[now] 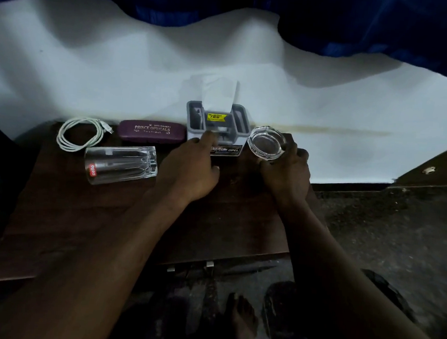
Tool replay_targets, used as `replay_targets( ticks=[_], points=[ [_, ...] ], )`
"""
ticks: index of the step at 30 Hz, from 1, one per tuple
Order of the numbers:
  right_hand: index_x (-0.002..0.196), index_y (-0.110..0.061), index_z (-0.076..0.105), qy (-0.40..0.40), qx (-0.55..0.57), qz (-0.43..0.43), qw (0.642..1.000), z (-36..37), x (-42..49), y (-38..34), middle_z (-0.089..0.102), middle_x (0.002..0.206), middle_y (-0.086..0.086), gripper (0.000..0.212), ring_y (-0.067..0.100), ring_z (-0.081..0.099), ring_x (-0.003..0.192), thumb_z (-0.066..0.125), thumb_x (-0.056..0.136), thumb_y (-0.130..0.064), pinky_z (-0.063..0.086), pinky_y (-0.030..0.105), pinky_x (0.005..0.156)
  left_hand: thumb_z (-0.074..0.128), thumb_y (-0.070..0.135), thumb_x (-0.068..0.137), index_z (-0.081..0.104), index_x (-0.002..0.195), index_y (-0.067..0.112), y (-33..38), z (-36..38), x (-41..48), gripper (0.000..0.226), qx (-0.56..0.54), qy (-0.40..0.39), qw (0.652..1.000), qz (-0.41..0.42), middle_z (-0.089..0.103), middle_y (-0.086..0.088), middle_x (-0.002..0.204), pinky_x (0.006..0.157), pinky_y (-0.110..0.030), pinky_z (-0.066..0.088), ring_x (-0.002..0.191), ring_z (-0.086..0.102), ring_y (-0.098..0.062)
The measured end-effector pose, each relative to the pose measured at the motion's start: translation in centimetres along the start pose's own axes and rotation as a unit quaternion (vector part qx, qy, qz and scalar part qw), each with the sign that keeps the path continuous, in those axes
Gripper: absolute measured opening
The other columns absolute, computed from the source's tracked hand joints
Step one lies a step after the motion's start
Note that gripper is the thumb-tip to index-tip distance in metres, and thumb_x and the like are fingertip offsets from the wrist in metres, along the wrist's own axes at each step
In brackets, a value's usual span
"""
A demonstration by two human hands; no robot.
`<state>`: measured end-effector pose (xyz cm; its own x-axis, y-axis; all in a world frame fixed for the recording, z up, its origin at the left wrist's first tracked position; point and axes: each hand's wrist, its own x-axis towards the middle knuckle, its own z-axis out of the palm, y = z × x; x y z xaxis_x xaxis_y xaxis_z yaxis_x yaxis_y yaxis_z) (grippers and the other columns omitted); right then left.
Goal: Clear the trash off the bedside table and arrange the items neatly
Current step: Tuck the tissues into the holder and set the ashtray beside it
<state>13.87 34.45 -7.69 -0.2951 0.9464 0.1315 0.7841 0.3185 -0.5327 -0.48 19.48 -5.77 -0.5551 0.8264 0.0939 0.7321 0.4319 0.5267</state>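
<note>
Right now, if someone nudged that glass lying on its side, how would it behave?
The glass lies on its side, so a nudge would probably set it rolling, though its ribbed walls may slow that. It looks like thick clear glass: likely heavy for its size, smooth to grip, and breakable if it rolls off the table.

Both bare forearms reach in from 6 o'clock toward 12. The left hand (190,166) lies palm down, forefingers stretched toward 12 o'clock, their tips touching the grey box (215,127). The right hand (286,171), at its 3 o'clock, curls its fingers round a glass ashtray (266,143).
</note>
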Motion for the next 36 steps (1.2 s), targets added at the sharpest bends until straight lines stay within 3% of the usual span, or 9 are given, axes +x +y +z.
replay_targets(
  ticks=[5, 10, 15, 21, 26, 29, 32, 34, 36],
  points=[
    [0.137, -0.018, 0.056, -0.022, -0.015, -0.036, 0.999, -1.6, -3.3, -3.2, 0.054, 0.143, 0.013, 0.063, 0.039, 0.061, 0.122, 0.072, 0.082, -0.045, 0.054, 0.044, 0.093, 0.070, 0.031, 0.083, 0.049, 0.126, 0.027, -0.1, -1.4, -1.5, 0.048, 0.022, 0.000, 0.999, 0.026, 0.067, -0.005, 0.114, 0.082, -0.047, 0.057, 0.106, 0.063, -0.033],
    [0.105, -0.025, 0.068, -0.063, 0.035, -0.076, 0.995, -2.6, -8.5, -6.3, 0.070, 0.117, 0.004, 0.038, 0.029, 0.069, 0.107, 0.079, 0.079, -0.050, 0.053, 0.035, 0.086, 0.070, 0.028, 0.083, 0.058, 0.129, 0.025, -2.2, -4.1, -2.6, 0.048, 0.156, 0.008, 0.988, -0.005, 0.057, -0.007, 0.136, 0.099, -0.052, 0.049, 0.126, 0.048, -0.038],
    [0.101, -0.028, 0.068, -0.118, 0.080, -0.115, 0.983, -1.6, -13.3, -8.2, 0.070, 0.107, 0.000, 0.033, 0.022, 0.068, 0.101, 0.081, 0.080, -0.050, 0.054, 0.034, 0.087, 0.066, 0.029, 0.086, 0.050, 0.144, 0.025, -6.8, -6.7, -3.9, 0.060, 0.232, -0.013, 0.969, -0.090, 0.045, -0.009, 0.151, 0.109, -0.056, 0.035, 0.138, 0.039, -0.038],
    [0.099, -0.028, 0.067, -0.177, 0.079, -0.114, 0.974, 0.9, -13.4, -9.9, 0.073, 0.103, -0.004, 0.031, 0.017, 0.069, 0.099, 0.081, 0.081, -0.050, 0.055, 0.032, 0.088, 0.068, 0.034, 0.086, 0.052, 0.138, 0.024, -9.5, -7.7, -4.0, 0.055, 0.239, -0.053, 0.963, -0.114, 0.051, -0.008, 0.143, 0.105, -0.057, 0.039, 0.134, 0.043, -0.038],
    [0.094, -0.031, 0.063, -0.212, 0.091, -0.114, 0.966, 2.9, -12.7, -10.9, 0.073, 0.094, -0.009, 0.032, 0.014, 0.070, 0.096, 0.082, 0.079, -0.052, 0.054, 0.028, 0.087, 0.076, 0.038, 0.081, 0.050, 0.139, 0.022, -10.0, -7.2, -3.9, 0.065, 0.254, -0.054, 0.959, -0.113, 0.051, -0.009, 0.144, 0.105, -0.056, 0.039, 0.133, 0.045, -0.037],
    [0.093, -0.030, 0.063, -0.237, 0.105, -0.099, 0.961, 3.4, -12.1, -10.9, 0.067, 0.081, -0.015, 0.034, 0.012, 0.069, 0.092, 0.082, 0.078, -0.054, 0.054, 0.028, 0.087, 0.074, 0.048, 0.077, 0.060, 0.125, 0.016, -10.0, -6.9, -3.5, 0.060, 0.220, -0.034, 0.966, -0.132, 0.062, -0.014, 0.131, 0.094, -0.047, 0.048, 0.119, 0.060, -0.037],
    [0.087, -0.026, 0.065, -0.283, 0.147, -0.037, 0.947, 3.4, -11.0, -10.9, 0.074, 0.084, -0.005, 0.037, 0.019, 0.073, 0.089, 0.080, 0.080, -0.059, 0.060, 0.037, 0.084, 0.068, 0.059, 0.076, 0.074, 0.097, 0.010, -9.3, -6.9, -3.0, 0.054, 0.128, -0.069, 0.977, -0.154, 0.074, -0.015, 0.102, 0.068, -0.032, 0.048, 0.092, 0.070, -0.035],
    [0.091, -0.017, 0.071, -0.344, 0.220, 0.060, 0.911, 2.9, -10.4, -11.1, 0.077, 0.095, 0.006, 0.044, 0.020, 0.073, 0.083, 0.075, 0.086, -0.061, 0.064, 0.038, 0.074, 0.073, 0.056, 0.068, 0.075, 0.085, 0.013, -8.0, -6.9, -3.0, 0.046, 0.056, -0.099, 0.980, -0.162, 0.074, -0.009, 0.087, 0.059, -0.029, 0.042, 0.079, 0.069, -0.029],
    [0.098, -0.014, 0.075, -0.391, 0.298, 0.146, 0.859, 2.0, -9.9, -11.1, 0.076, 0.095, 0.006, 0.048, 0.021, 0.071, 0.083, 0.071, 0.090, -0.061, 0.062, 0.033, 0.068, 0.076, 0.046, 0.057, 0.075, 0.080, 0.020, -6.6, -6.6, -3.2, 0.034, -0.063, -0.101, 0.979, -0.166, 0.074, 0.000, 0.079, 0.058, -0.029, 0.045, 0.075, 0.070, -0.021]
  ],
)
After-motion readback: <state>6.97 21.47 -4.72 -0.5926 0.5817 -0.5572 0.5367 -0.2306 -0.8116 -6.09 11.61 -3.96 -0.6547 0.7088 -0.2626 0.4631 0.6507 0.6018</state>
